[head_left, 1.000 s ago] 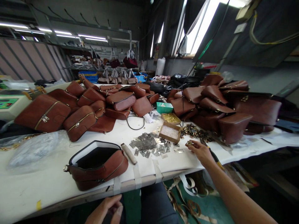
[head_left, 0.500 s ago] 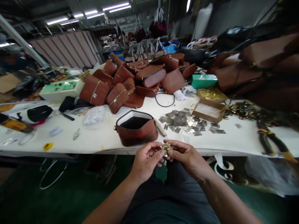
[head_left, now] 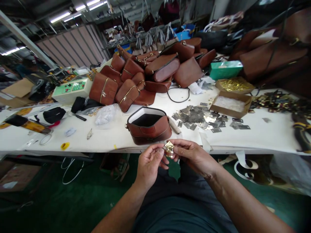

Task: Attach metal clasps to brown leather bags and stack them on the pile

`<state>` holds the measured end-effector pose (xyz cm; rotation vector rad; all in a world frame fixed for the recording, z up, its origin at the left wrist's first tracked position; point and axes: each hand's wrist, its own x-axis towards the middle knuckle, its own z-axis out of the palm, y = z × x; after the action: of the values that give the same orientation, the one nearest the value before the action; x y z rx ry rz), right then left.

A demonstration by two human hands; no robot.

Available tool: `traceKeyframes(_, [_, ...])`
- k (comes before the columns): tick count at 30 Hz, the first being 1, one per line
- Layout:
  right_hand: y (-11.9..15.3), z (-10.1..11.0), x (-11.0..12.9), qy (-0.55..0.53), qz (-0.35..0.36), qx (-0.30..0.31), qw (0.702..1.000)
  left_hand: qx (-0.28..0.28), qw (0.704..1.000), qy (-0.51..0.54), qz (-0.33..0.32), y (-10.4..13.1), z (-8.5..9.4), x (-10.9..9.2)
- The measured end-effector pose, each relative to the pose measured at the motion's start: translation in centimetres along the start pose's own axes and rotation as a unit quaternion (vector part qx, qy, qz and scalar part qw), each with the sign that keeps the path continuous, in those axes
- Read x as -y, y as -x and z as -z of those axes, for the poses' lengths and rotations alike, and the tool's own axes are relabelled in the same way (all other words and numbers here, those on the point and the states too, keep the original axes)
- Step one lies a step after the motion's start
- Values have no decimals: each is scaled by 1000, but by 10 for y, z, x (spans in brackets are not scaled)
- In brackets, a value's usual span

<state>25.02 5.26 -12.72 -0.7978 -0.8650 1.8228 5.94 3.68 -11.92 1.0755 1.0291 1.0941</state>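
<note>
A shiny gold bag clasp (head_left: 169,147), with a square plate and a raised rounded part, is held up between my two hands just off the table's front edge. My right hand (head_left: 194,157) pinches its right side between thumb and fingers. At the clasp's left corner are the curled thumb and fingers of my left hand (head_left: 149,163), closed against it; the exact contact is partly hidden. Just beyond my hands a brown leather bag (head_left: 152,129) stands upright on the white table (head_left: 97,142), its mouth open and its lining dark inside.
Loose metal plates (head_left: 194,116) lie right of the bag, near a cardboard box (head_left: 230,103) and a tray of gold pieces (head_left: 235,84). Brown bags (head_left: 126,94) are heaped behind. Pliers (head_left: 302,129) lie far right; a yellow tape roll (head_left: 64,146) sits at left.
The clasp has been turned in my fingers, showing its raised part lower down. My view has shifted, so the table's things appear farther right and slightly higher.
</note>
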Motion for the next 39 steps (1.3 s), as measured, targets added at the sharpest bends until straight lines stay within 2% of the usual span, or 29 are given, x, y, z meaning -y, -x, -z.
traceKeyframes(9, [5,7,-6,-64,-15,-38,997,-4,993,-119,-18,7,-17,2])
traceKeyframes(11, [6,8,-7,-53,7,-42,998,-16,983,-173,-55,5,-18,4])
traceKeyframes(12, [7,9,-8,-45,22,-44,998,-25,972,-211,-95,5,-18,4])
traceKeyframes(14, [10,10,-11,-27,55,-53,997,-34,928,-301,-217,3,-16,3])
traceKeyframes(17, [15,10,-16,-6,97,-79,992,-20,822,-408,-397,-1,-12,-1])
traceKeyframes(19, [18,10,-19,8,122,-95,988,-18,764,-453,-458,-2,-10,-5])
traceKeyframes(22, [22,11,-19,31,153,-101,983,-22,719,-490,-493,-4,-10,-10])
traceKeyframes(26, [23,14,-16,58,177,-81,979,-28,704,-495,-509,-3,-12,-14])
traceKeyframes(35, [21,15,-20,58,182,-67,979,-36,694,-484,-532,0,-9,-15])
traceKeyframes(37, [21,16,-21,57,182,-68,979,-33,698,-481,-529,-1,-8,-13])
traceKeyframes(39, [22,16,-18,76,181,-70,978,-19,720,-473,-507,-2,-6,-10])
